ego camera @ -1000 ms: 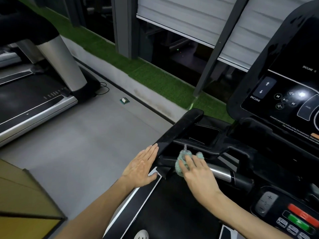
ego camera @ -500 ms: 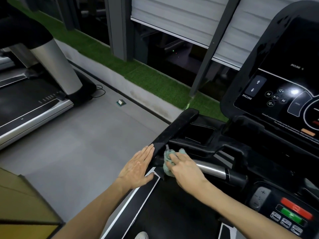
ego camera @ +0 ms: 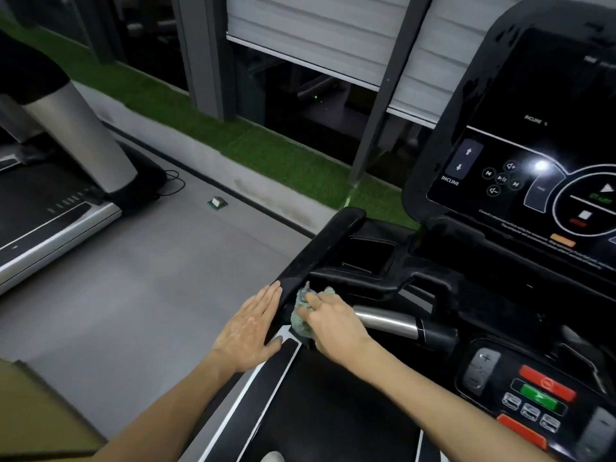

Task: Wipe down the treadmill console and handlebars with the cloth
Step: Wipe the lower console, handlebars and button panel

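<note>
A crumpled green cloth (ego camera: pixel 299 316) is pressed by my right hand (ego camera: pixel 333 323) against the left end of the silver front grip bar (ego camera: pixel 386 321), where it meets the black left handlebar (ego camera: pixel 328 243). My left hand (ego camera: pixel 249 325) lies flat, fingers together, against the outer side of that handlebar's near end. The black console (ego camera: pixel 520 135) with its lit touch panel rises at the upper right. A lower control panel (ego camera: pixel 533 391) with red and green buttons sits at the lower right.
A second treadmill (ego camera: pixel 50 208) stands at the left across a grey floor (ego camera: pixel 133 278). A small box (ego camera: pixel 217 202) lies on that floor. A green turf strip (ego camera: pixel 266 151) and windows run behind. The running belt (ego camera: pixel 326 411) lies below my arms.
My right hand has slid the cloth leftward along the grip bar toward the handlebar junction. My left hand has stayed on the handlebar's side.
</note>
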Demonstrator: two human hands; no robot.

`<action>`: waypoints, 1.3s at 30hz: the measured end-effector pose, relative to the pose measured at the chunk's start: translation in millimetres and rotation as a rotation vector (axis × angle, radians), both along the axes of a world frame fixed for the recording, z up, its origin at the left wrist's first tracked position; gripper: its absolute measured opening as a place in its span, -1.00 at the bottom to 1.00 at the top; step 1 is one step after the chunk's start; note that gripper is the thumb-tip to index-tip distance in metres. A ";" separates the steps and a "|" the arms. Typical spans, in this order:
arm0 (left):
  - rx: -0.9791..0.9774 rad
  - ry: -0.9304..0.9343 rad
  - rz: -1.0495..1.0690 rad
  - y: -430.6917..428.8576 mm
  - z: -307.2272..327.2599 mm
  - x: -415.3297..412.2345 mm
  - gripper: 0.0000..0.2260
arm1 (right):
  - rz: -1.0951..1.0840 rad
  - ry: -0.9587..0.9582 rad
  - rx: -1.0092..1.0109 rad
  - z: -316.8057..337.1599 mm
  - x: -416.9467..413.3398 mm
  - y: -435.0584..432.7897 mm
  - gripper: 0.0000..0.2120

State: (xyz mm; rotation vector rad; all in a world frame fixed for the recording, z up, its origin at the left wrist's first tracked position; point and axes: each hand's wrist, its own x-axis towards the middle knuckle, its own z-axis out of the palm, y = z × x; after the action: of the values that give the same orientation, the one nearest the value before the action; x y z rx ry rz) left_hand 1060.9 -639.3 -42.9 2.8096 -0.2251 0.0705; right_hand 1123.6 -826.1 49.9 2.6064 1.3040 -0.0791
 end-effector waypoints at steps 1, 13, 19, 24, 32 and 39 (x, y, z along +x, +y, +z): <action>0.008 0.006 -0.004 0.4 -0.2 -0.3 -0.22 | -0.040 0.024 0.027 8.6 -0.3 -8.5 -0.63; 0.012 -0.034 0.010 -1.0 -3.8 2.5 -0.21 | -0.355 0.176 -0.081 106.2 5.3 -156.3 -0.57; 0.024 -0.014 0.016 -0.5 -4.9 2.0 -0.21 | -0.283 0.235 0.106 79.5 15.1 -111.9 -0.70; 0.016 -0.007 0.026 -1.5 -0.9 0.2 -0.22 | -0.200 0.169 0.065 63.1 6.2 -81.5 -0.65; 0.035 0.012 0.034 -2.4 -2.2 1.1 -0.20 | -0.277 0.180 0.054 77.6 8.0 -77.1 -0.74; 0.032 0.038 0.030 -2.8 3.5 0.1 -0.20 | 0.003 -0.008 -0.148 15.2 -1.1 20.6 -0.77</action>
State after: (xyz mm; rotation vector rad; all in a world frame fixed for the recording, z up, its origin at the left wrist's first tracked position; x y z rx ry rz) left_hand 1061.0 -642.1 -39.4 2.8440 -0.1762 0.0201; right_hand 1122.5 -805.5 65.0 2.4782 1.2486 -0.1585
